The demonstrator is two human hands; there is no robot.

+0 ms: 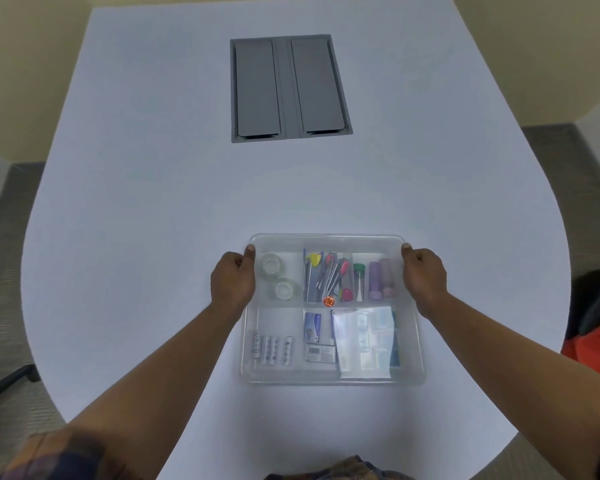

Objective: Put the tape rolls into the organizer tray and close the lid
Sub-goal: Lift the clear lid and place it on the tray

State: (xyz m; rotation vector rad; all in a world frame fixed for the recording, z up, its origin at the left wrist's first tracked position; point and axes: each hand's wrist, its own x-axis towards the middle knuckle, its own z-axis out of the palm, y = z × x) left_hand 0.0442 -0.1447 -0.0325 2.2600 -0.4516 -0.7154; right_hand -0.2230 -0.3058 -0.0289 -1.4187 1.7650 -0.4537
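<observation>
A clear plastic organizer tray (pixel 329 377) lies on the white table, with a clear lid (pixel 326 239) resting over it. Two clear tape rolls (pixel 272 265) (pixel 285 289) lie in the tray's far left compartment, seen through the lid. My left hand (pixel 232 280) grips the lid's left edge near the far corner, thumb on top. My right hand (pixel 425 277) grips the right edge the same way. Both hands are curled around the rim.
Other compartments hold pens (pixel 326 277), glue sticks (pixel 374 280), several batteries (pixel 272 348), small packets and papers (pixel 364 341). A grey cable hatch (pixel 288 88) is set in the table farther off. An orange and black bag (pixel 596 337) sits off the table's right edge.
</observation>
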